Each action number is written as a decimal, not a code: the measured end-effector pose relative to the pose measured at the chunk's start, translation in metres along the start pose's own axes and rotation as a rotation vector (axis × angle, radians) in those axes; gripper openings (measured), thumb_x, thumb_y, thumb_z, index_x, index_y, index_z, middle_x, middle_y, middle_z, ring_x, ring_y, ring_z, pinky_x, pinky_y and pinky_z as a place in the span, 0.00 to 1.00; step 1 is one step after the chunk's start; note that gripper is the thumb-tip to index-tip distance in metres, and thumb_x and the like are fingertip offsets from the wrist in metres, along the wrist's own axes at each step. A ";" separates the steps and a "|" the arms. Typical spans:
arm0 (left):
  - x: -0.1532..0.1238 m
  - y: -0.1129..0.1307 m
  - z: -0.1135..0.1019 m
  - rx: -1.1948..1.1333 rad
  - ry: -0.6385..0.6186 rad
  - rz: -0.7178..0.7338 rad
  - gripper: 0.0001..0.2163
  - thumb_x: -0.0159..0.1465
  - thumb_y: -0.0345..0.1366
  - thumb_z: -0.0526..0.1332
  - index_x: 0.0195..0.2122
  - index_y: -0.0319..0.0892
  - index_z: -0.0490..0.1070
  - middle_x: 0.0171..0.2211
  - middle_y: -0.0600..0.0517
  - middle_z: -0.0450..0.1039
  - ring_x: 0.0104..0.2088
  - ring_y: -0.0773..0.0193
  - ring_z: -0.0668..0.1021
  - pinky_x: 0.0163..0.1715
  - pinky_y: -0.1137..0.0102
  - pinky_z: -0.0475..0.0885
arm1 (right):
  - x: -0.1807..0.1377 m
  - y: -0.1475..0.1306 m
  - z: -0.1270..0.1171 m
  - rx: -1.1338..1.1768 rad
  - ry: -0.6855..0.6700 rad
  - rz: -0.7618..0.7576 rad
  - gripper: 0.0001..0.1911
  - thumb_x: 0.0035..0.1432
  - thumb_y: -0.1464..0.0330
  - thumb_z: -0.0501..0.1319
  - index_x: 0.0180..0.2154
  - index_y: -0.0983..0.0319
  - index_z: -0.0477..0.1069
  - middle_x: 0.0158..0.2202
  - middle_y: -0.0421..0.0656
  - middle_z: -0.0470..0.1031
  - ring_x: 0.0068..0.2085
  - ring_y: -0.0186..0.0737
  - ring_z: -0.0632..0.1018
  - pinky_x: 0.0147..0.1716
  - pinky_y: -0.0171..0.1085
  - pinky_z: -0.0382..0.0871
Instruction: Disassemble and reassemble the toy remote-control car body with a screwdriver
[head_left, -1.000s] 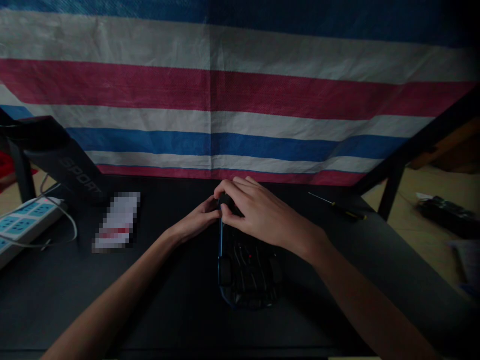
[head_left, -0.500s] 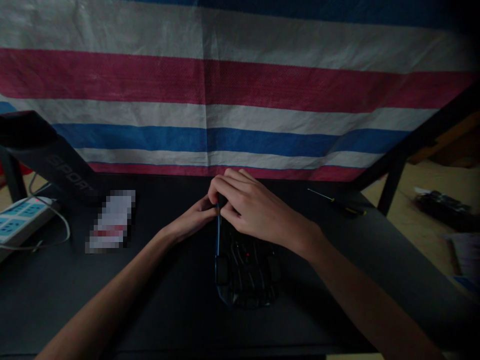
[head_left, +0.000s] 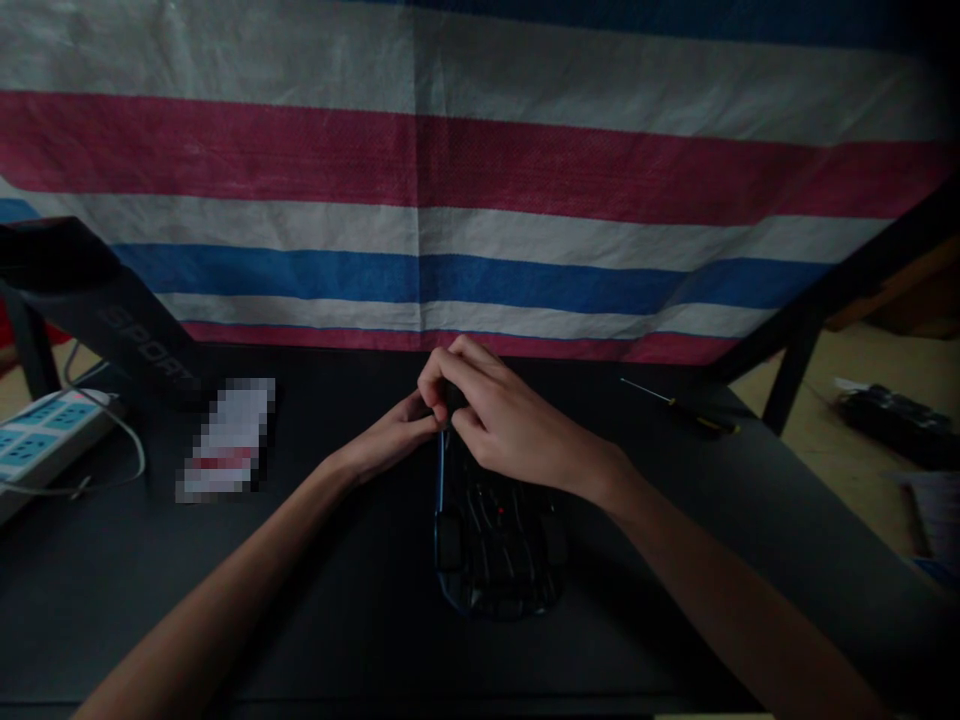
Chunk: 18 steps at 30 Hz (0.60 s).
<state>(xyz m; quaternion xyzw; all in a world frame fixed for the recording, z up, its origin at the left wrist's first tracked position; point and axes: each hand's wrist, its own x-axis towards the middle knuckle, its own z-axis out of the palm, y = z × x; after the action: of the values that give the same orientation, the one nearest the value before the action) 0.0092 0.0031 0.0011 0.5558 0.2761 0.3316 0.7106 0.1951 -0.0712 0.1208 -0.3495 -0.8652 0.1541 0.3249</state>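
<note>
A dark toy car (head_left: 502,545) with a blue edge lies upside down on the black table, its underside facing up. Two of its wheels show at the near end, and a small red dot is on the underside. My left hand (head_left: 397,425) pinches the car's far left side with thumb and fingers. From above, my right hand (head_left: 499,415) reaches over the far end, its fingers curled round a dark part there that looks like a wheel. That far end is mostly hidden under my right hand.
A screwdriver (head_left: 679,405) lies at the back right of the black table (head_left: 337,610). On the left are a blurred-out packet (head_left: 232,430), a power strip (head_left: 49,430) with a cable, and a dark "SPORT" case (head_left: 127,320). A striped sheet (head_left: 525,170) hangs behind.
My right hand has turned slightly, its fingers curling more tightly at the car's far end. My left hand keeps its pinch. The whole view has shifted a little.
</note>
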 end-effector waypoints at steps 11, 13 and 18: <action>-0.002 0.000 0.003 0.044 -0.026 0.076 0.17 0.64 0.42 0.73 0.49 0.41 0.74 0.49 0.46 0.79 0.53 0.52 0.79 0.61 0.55 0.70 | 0.002 -0.002 0.017 -0.386 -0.021 0.089 0.13 0.79 0.65 0.51 0.49 0.64 0.72 0.48 0.51 0.80 0.52 0.50 0.77 0.58 0.51 0.66; -0.001 -0.001 0.001 0.032 -0.037 0.050 0.17 0.63 0.43 0.74 0.48 0.41 0.75 0.47 0.46 0.80 0.50 0.53 0.80 0.60 0.56 0.71 | 0.001 -0.003 0.014 -0.331 -0.040 0.095 0.10 0.78 0.65 0.54 0.49 0.63 0.71 0.45 0.49 0.79 0.49 0.47 0.77 0.56 0.48 0.68; 0.003 -0.003 -0.001 -0.043 -0.096 0.044 0.16 0.59 0.40 0.76 0.43 0.41 0.75 0.41 0.47 0.80 0.48 0.53 0.80 0.58 0.58 0.71 | -0.001 -0.004 0.001 -0.268 -0.048 0.056 0.06 0.72 0.72 0.58 0.48 0.60 0.67 0.46 0.46 0.76 0.48 0.44 0.76 0.54 0.45 0.68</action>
<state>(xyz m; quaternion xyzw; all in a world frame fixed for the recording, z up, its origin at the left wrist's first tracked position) 0.0108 0.0053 -0.0017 0.5615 0.2222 0.3262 0.7272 0.1932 -0.0750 0.1215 -0.4101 -0.8754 0.0545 0.2500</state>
